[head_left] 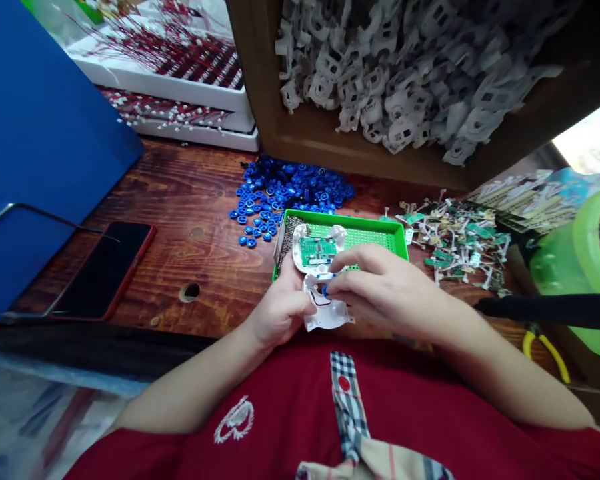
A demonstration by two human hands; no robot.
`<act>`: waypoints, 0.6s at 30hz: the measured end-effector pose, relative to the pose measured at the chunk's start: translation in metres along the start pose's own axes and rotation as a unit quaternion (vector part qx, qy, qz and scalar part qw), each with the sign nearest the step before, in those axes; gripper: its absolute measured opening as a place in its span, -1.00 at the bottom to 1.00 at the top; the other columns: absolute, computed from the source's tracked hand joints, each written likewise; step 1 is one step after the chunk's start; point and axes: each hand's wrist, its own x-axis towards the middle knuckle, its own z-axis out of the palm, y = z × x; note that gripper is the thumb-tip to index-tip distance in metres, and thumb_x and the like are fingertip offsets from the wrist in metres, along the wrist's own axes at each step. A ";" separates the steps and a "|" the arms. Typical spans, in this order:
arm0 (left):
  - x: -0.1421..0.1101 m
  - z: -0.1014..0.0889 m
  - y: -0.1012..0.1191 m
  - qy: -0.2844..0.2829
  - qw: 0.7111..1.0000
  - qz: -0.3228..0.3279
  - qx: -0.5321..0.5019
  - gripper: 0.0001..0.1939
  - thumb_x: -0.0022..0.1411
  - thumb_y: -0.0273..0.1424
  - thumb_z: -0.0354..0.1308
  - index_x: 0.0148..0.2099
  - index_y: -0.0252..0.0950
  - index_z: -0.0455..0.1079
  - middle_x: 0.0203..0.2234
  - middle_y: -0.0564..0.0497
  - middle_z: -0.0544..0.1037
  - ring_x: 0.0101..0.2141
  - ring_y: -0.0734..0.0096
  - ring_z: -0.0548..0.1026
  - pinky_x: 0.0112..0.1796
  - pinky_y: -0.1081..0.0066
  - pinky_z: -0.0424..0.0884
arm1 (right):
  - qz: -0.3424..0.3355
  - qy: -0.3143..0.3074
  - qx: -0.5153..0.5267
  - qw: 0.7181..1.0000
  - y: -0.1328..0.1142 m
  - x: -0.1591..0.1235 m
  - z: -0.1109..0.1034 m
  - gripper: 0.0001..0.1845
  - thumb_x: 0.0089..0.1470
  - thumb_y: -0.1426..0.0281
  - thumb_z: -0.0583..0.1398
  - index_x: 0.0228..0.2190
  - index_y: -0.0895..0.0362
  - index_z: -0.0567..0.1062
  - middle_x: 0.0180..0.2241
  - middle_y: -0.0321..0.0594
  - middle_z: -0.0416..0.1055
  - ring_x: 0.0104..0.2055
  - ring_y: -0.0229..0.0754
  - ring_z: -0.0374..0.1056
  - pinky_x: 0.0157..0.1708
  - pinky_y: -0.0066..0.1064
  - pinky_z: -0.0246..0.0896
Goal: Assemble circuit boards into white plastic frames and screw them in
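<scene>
Left hand [280, 310] holding white casing parts [330, 317] with green circuit board [316, 252], right hand [387, 287] fingering a half-hidden blue piece [325, 291] there, green basket [380, 243] just beyond the hands, holding small metal parts [294, 230], lime bucket [555, 248] to their right, cut off, contents unclear, brown box [360, 148] farther ahead, holding white plastic pieces [405, 80].

The person wears a deep red short-sleeved shirt [275, 407]. On the left of the chest sits a white emblem [235, 421] with a curved, wreath-like outline. Down the front runs a narrow placket [349, 407] in black-and-white check, fastened with a round red button [344, 383]. Below it spreads a beige checked collar [395, 460] with thin red lines and a black-and-white band. The left sleeve [125, 453] and right sleeve [570, 443] are plain red; the left hand [280, 310] and right hand [380, 283] are bare.
</scene>
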 end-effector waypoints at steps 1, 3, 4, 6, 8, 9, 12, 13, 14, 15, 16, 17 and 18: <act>-0.001 0.001 -0.001 -0.008 1.000 0.001 0.007 -0.18 -0.33 -0.69 0.03 0.08 -0.17 0.09 -0.17 0.03 0.49 -0.32 0.32 0.48 -0.39 0.44 0.34 | 0.000 0.001 -0.020 1.000 -0.005 -0.004 0.005 -0.83 0.16 0.37 0.09 -0.28 0.15 0.47 -0.19 -0.13 0.37 -0.18 -0.20 0.28 -0.21 -0.35 0.28; -0.003 0.003 -0.003 -0.017 1.000 0.005 0.025 -0.17 -0.30 -0.70 0.05 0.09 -0.14 0.06 -0.06 0.02 0.45 -0.21 0.27 0.48 -0.35 0.45 0.34 | 0.005 0.022 -0.037 0.999 -0.007 -0.009 0.015 -0.83 0.16 0.38 0.10 -0.29 0.17 0.47 -0.22 -0.12 0.38 -0.19 -0.19 0.28 -0.20 -0.33 0.29; -0.004 0.004 -0.004 -0.020 0.999 0.008 0.039 -0.17 -0.27 -0.70 0.07 0.10 -0.14 0.03 -0.03 0.02 0.43 -0.17 0.25 0.47 -0.32 0.45 0.35 | 0.009 0.032 -0.039 0.999 -0.006 -0.010 0.019 -0.82 0.16 0.38 0.10 -0.30 0.17 0.48 -0.23 -0.12 0.39 -0.19 -0.19 0.28 -0.19 -0.33 0.29; -0.007 0.006 -0.006 -0.023 0.997 0.015 0.071 -0.16 -0.20 -0.69 0.10 0.14 -0.12 -0.03 0.01 0.01 0.41 -0.10 0.25 0.45 -0.23 0.42 0.37 | 0.015 0.040 -0.049 0.998 -0.004 -0.012 0.023 -0.81 0.16 0.39 0.09 -0.32 0.18 0.49 -0.25 -0.12 0.39 -0.19 -0.18 0.28 -0.19 -0.32 0.29; -0.008 0.007 -0.007 -0.024 0.993 0.031 0.108 -0.14 -0.16 -0.70 0.11 0.17 -0.13 -0.09 0.05 -0.01 0.37 -0.01 0.27 0.40 -0.09 0.40 0.34 | 0.018 0.032 -0.064 0.997 -0.004 -0.012 0.024 -0.82 0.16 0.41 0.09 -0.34 0.18 0.49 -0.26 -0.12 0.40 -0.21 -0.18 0.28 -0.20 -0.32 0.30; -0.009 0.008 -0.007 -0.024 0.991 0.041 0.126 -0.13 -0.15 -0.71 0.11 0.17 -0.14 -0.11 0.07 -0.01 0.35 0.03 0.27 0.37 -0.03 0.38 0.31 | 0.018 0.031 -0.068 0.997 -0.005 -0.012 0.025 -0.82 0.16 0.40 0.09 -0.34 0.18 0.49 -0.26 -0.12 0.40 -0.22 -0.18 0.29 -0.21 -0.32 0.31; -0.009 0.010 -0.009 -0.015 0.982 0.069 0.175 -0.18 -0.10 -0.69 0.15 0.17 -0.19 -0.10 0.08 -0.06 0.35 0.06 0.27 0.36 0.03 0.36 0.29 | 0.021 0.056 -0.065 0.996 -0.009 -0.012 0.028 -0.83 0.14 0.39 0.12 -0.35 0.19 0.49 -0.27 -0.13 0.42 -0.24 -0.18 0.31 -0.24 -0.31 0.33; -0.009 0.011 -0.010 -0.010 0.980 0.075 0.186 -0.22 -0.06 -0.66 0.16 0.16 -0.21 -0.09 0.08 -0.08 0.35 0.05 0.27 0.37 0.02 0.35 0.30 | 0.027 0.073 -0.064 0.995 -0.011 -0.012 0.030 -0.83 0.13 0.40 0.12 -0.37 0.19 0.49 -0.28 -0.13 0.42 -0.25 -0.17 0.32 -0.25 -0.30 0.33; -0.008 0.011 -0.010 -0.005 0.978 0.080 0.194 -0.25 -0.03 -0.63 0.17 0.16 -0.22 -0.08 0.08 -0.09 0.36 0.04 0.27 0.38 0.02 0.35 0.30 | 0.035 0.087 -0.062 0.994 -0.012 -0.013 0.031 -0.83 0.13 0.41 0.12 -0.37 0.20 0.50 -0.29 -0.13 0.43 -0.25 -0.17 0.32 -0.25 -0.30 0.34; -0.008 0.011 -0.011 -0.001 0.976 0.084 0.199 -0.28 0.00 -0.60 0.18 0.15 -0.22 -0.07 0.08 -0.10 0.36 0.03 0.27 0.39 0.02 0.35 0.30 | 0.043 0.097 -0.058 0.993 -0.013 -0.014 0.032 -0.83 0.13 0.42 0.11 -0.37 0.20 0.50 -0.28 -0.12 0.43 -0.24 -0.17 0.33 -0.24 -0.30 0.35; -0.007 0.011 -0.012 0.004 0.976 0.087 0.201 -0.30 0.03 -0.57 0.19 0.15 -0.23 -0.06 0.08 -0.10 0.35 0.03 0.28 0.39 0.03 0.35 0.29 | 0.048 0.100 -0.052 0.992 -0.013 -0.016 0.033 -0.83 0.13 0.43 0.11 -0.35 0.20 0.51 -0.26 -0.11 0.43 -0.21 -0.17 0.33 -0.20 -0.28 0.36; -0.007 0.011 -0.012 0.009 0.976 0.090 0.199 -0.33 0.05 -0.55 0.19 0.15 -0.22 -0.04 0.09 -0.10 0.35 0.03 0.29 0.39 0.04 0.35 0.29 | 0.049 0.095 -0.044 0.993 -0.013 -0.018 0.033 -0.82 0.13 0.43 0.11 -0.32 0.20 0.51 -0.22 -0.10 0.43 -0.15 -0.15 0.33 -0.15 -0.27 0.36; -0.006 0.010 -0.012 0.011 0.977 0.090 0.194 -0.35 0.07 -0.53 0.19 0.14 -0.23 -0.03 0.09 -0.10 0.35 0.03 0.29 0.39 0.04 0.34 0.29 | 0.045 0.084 -0.036 0.995 -0.012 -0.020 0.032 -0.80 0.13 0.43 0.11 -0.27 0.20 0.51 -0.17 -0.10 0.42 -0.08 -0.13 0.32 -0.08 -0.25 0.34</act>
